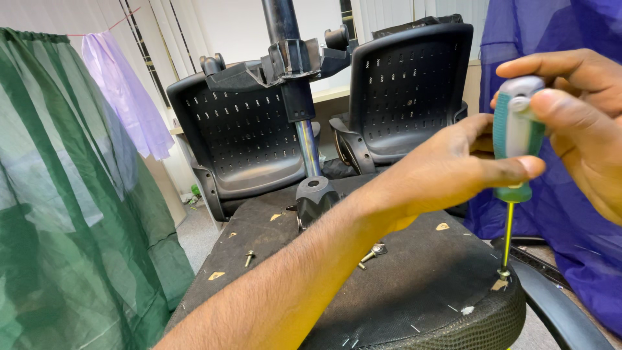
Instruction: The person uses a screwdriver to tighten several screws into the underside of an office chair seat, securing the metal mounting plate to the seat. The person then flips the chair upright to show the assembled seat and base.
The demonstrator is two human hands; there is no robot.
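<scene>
Green-and-grey handled, the screwdriver [516, 139] stands upright at the right edge of the upturned chair seat [414, 285], its yellow shaft tip resting on a screw [503, 275] near that edge. Both hands grasp the handle: the left hand [453, 165] wraps fingers around its lower part, the right hand [576, 110] pinches the top. Loose screws [249, 258] lie near the seat's left edge and another [374, 251] toward its middle. Beyond the far edge rises the chair's metal column [306, 146], with two black seat shells [246, 139] behind.
</scene>
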